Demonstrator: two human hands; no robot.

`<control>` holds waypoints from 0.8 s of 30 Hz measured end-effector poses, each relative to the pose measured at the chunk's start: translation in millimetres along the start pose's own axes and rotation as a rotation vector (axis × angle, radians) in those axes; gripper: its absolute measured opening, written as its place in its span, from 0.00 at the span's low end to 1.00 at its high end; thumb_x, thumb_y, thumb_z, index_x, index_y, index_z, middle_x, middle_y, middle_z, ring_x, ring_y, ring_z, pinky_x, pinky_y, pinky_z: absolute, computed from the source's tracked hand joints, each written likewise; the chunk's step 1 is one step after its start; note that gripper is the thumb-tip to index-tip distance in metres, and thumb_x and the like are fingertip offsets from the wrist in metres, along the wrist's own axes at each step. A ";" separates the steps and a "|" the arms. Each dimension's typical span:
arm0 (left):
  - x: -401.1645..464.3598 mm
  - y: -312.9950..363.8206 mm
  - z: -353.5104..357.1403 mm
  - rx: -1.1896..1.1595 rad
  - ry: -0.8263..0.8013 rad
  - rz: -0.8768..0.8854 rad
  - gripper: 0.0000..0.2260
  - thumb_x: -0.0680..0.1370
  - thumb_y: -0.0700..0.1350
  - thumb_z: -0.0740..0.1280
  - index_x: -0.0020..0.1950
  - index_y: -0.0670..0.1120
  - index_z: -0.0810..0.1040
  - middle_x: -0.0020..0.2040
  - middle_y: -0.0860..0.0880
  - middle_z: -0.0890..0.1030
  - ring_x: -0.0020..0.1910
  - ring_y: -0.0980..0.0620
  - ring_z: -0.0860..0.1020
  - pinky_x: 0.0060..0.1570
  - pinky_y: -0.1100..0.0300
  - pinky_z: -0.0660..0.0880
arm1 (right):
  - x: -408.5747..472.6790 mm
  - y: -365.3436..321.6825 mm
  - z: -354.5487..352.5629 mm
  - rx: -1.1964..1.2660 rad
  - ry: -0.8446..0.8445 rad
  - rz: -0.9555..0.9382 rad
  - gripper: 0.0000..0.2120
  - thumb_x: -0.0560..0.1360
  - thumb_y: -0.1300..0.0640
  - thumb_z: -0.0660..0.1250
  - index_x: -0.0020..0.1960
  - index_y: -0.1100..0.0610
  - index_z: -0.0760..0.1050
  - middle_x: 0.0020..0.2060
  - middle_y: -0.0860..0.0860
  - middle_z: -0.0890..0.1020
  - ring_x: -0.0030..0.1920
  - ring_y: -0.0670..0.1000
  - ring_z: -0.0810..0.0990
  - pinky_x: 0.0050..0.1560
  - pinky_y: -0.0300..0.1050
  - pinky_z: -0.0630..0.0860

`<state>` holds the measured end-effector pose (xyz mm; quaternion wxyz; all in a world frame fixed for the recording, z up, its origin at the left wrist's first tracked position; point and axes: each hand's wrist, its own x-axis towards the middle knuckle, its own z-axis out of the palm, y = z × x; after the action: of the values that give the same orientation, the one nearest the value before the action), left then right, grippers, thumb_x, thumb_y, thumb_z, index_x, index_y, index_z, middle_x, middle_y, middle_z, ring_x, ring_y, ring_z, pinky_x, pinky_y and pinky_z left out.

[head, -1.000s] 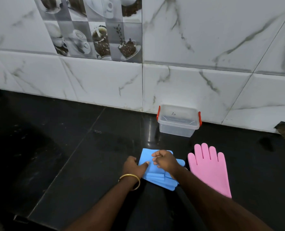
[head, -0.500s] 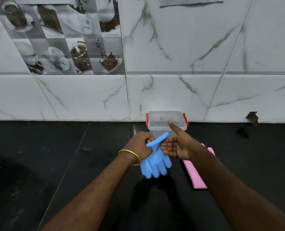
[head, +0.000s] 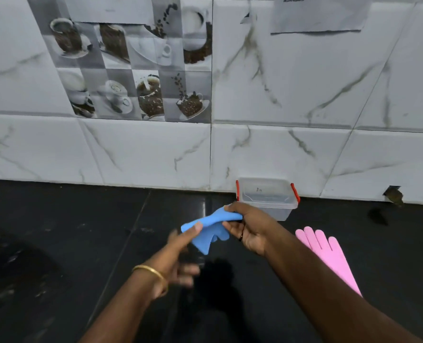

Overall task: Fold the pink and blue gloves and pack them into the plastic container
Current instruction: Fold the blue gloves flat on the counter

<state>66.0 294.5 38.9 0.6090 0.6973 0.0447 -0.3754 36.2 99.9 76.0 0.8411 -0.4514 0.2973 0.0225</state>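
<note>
- Blue glove (head: 206,227): held in the air above the black counter (head: 81,231), just in front of the plastic container (head: 267,198). It droops and creases between the two hands, so it reads as soft, light and limp; judged rubbery, likely to spring out of a fold unless kept pinched.
- Right hand (head: 248,225): fingers and thumb curled round one bunched end of the blue glove, gripping it.
- Left hand (head: 178,253): index finger extended, its tip touching the glove's other end; remaining fingers blurred and loosely spread, holding nothing.
- Best hold, as a judgement: pinch across the folded layers near the middle, so loose fingers do not flop out on the way in.
- Pink glove (head: 329,253): lies flat on the counter at the right, fingers pointing toward the wall, its cuff end hidden behind the right forearm. Not yet folded.
- Plastic container: clear, red clips at both ends, set against the tiled wall (head: 304,149). Whether a lid is on cannot be told.
- Room: the wall blocks the far side of the container; approach from above and from the front appears free. The opening looks snug for two gloves, so tight folds matter.
</note>
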 end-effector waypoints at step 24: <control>74.3 -90.1 -58.0 0.138 0.323 0.267 0.33 0.67 0.24 0.63 0.61 0.59 0.73 0.60 0.46 0.77 0.51 0.52 0.78 0.40 0.60 0.75 | 61.6 164.9 -11.5 -0.466 0.127 0.090 0.15 0.71 0.61 0.77 0.48 0.61 0.71 0.46 0.61 0.82 0.34 0.52 0.82 0.32 0.43 0.81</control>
<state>99.5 339.2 -78.9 0.5892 0.7880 0.0231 -0.1770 30.9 174.3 -83.9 0.6920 -0.6201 0.3560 0.0993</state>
